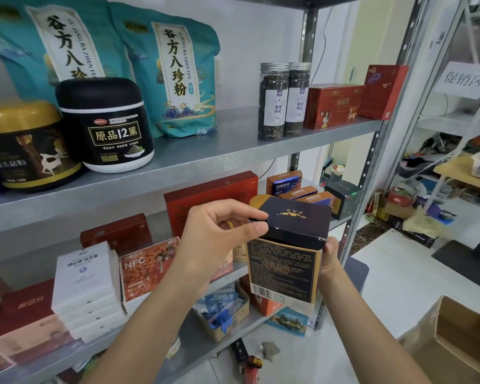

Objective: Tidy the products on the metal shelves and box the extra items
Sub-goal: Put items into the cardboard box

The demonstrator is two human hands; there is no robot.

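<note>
Dark-blue box (283,270) held upright near the metal shelves (233,146); my left fingers (254,230) pinch its top flap (297,220), my right fingers (331,246) clamp its right side.

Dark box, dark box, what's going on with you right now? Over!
Left hand pinches the top flap of the dark box. Right hand grips its side, box upright before the metal shelves. Open carton lower right, nothing between.

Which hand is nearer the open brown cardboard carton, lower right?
Right. The right hand holds the navy box's right edge, above-left of the brown cardboard carton; the left hand pinches the box lid, farther left.
</note>
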